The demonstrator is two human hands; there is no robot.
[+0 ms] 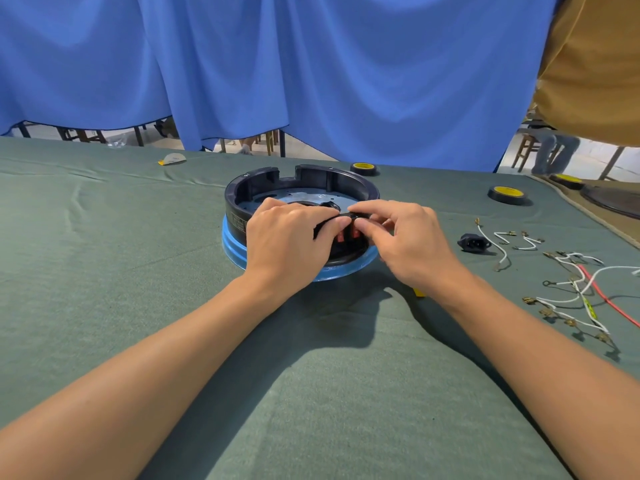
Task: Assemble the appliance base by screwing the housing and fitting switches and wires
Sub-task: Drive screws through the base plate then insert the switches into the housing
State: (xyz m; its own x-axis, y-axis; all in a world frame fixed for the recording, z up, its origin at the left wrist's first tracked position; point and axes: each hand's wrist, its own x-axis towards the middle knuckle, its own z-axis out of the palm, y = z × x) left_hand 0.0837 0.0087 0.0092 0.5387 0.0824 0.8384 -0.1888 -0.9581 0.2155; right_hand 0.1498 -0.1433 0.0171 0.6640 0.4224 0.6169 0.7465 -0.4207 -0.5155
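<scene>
With the left hand [291,237], grips the near wall of the round black housing [301,188], fingers curled over the rim, thumb just above two red switches [348,235] set in that wall. With the right hand [412,244], pinches the same rim right beside the left thumb (thumb tips nearly meet). Has the housing seated on a blue ring [232,244] on the green cloth [138,271], mid-table. Off to the right: a black power socket [472,242], then loose white and red wires [575,292]. Farther back: rolls of tape [507,195] with yellow cores.
</scene>
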